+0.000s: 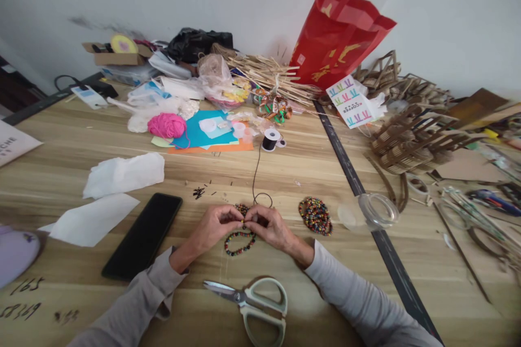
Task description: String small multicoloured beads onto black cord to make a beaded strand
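My left hand [212, 226] and my right hand [271, 226] meet fingertip to fingertip over the wooden table [309, 173], both pinched on a loop of multicoloured beads [240, 243] that hangs below them. A black cord [256, 173] runs from my fingers up to a black thread spool [271, 139]. A pile of loose coloured beads [315, 216] lies just right of my right hand. Another small clump of beads [242, 208] shows behind my fingers.
Pale green scissors [254, 303] lie near the front edge, a black phone [143, 235] to the left, white paper sheets [124, 174] beyond it. A clear plastic lid [378, 210], pink yarn [166, 125], a red bag [337, 32] and wooden craft parts [411, 135] crowd the back and right.
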Tool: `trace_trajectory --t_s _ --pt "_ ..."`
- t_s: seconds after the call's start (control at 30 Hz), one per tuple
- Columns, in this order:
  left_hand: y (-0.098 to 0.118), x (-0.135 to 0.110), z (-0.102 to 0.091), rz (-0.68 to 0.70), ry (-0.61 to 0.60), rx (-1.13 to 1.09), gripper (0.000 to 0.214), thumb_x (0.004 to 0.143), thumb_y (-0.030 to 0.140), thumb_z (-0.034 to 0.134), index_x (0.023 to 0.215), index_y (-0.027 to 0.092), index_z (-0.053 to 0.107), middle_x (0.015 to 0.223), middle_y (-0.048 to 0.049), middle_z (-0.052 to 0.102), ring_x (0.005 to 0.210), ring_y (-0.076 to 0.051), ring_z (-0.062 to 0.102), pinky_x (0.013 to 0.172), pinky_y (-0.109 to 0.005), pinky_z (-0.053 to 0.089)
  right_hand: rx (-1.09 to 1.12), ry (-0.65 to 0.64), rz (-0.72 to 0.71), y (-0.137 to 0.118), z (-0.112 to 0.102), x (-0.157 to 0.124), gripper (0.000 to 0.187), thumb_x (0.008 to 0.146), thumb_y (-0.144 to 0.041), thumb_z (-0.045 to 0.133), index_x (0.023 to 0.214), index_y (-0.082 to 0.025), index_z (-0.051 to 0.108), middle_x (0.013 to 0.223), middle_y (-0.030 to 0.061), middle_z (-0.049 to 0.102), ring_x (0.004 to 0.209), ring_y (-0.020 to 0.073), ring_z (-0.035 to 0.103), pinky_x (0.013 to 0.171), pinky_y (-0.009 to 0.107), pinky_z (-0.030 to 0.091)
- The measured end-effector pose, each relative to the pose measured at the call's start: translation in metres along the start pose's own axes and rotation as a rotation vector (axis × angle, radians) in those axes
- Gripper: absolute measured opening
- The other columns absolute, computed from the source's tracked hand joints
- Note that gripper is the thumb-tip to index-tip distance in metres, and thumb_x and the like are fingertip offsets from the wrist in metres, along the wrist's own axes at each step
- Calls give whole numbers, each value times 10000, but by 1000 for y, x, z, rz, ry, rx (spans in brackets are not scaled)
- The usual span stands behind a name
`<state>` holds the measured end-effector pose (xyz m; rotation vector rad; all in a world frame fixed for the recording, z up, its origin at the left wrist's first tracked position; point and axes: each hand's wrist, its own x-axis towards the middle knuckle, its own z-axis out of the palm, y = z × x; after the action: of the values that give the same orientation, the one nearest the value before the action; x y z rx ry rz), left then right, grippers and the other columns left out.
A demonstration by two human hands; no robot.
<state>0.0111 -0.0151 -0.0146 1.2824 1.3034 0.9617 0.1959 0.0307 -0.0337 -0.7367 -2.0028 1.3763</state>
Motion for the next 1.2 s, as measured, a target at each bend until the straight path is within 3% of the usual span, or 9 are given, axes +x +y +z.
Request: trace_trajectory --t_s 0.37,0.83,1.03,1.2 --pt "4 0 -2 -22 -4 30 98 681 231 693 666 136 675 672 -28 690 659 -166 610 653 -272 480 8 2 13 -3 0 -1 172 856 -320 594 819 -152 593 618 -29 503 509 74 404 479 186 323" --pt "7 -3 -5 98 -6 120 124 768 249 625 706 149 665 713 -22 675 715 -174 604 702 -271 465 -92 29 -113 -6 1 0 84 821 -245 614 822 -166 585 740 -2 523 547 75 450 509 195 372" --pt "8 -2 -1 122 -1 122 119 760 240 621 697 149 665 700 -21 673 690 -168 606 684 -268 477 1 13 -24 -4 2 -1 144 833 -299 628 812 -165 578 597 -40 487 503 75 421 474 183 345" --pt "8 -2 -1 112 46 148 124 753 249 616 696 151 667 703 -29 683 693 -177 623 674 -272 491 -10 68 -50 -4 1 0 178 846 -323 619 780 -160 595 634 -14 530 554 94 461 522 204 370"
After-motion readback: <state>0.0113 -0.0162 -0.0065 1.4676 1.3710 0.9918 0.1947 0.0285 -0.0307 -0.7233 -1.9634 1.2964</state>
